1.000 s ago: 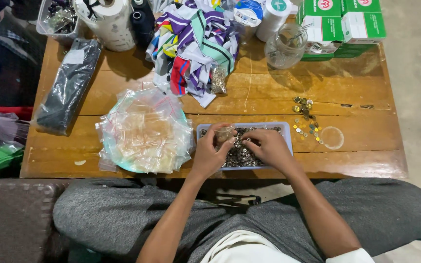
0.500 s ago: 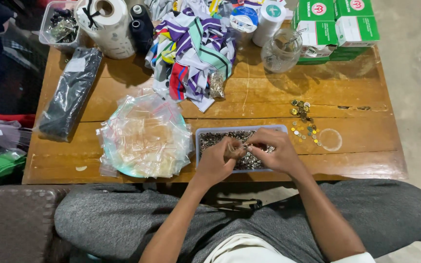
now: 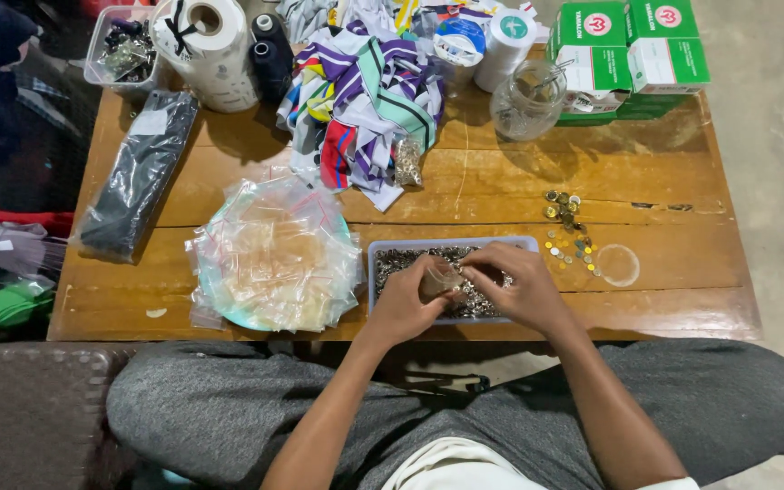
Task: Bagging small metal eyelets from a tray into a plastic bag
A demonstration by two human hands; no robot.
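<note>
- The left hand is closed around a small clear bag, pinching it upright over the middle of a shallow pale tray.
- The right hand sits just beside the bag, its fingertips bunched together at the bag's mouth; whether they grip any piece is too small to tell.
- Both hands meet over the tray, thumbs nearly touching, wrists resting at the near edge of the wooden counter.
- The tray lies at the front of the counter, directly before the person, and holds a bed of small dark metal pieces.
- Left of the tray, a loose heap of clear plastic bags lies on a round pale-green plate, just beside the left hand.
- Right of the tray, a scatter of small gold-coloured round pieces and a clear round lid lie near the right hand.
- Farther back, well apart from the hands, is a pile of striped cloth strips, with a small filled bag lying at its near edge.
- At the far edge stand a glass jar, green and white boxes, a white roll and dark thread spools.
- A long black packet lies at the counter's left side.
</note>
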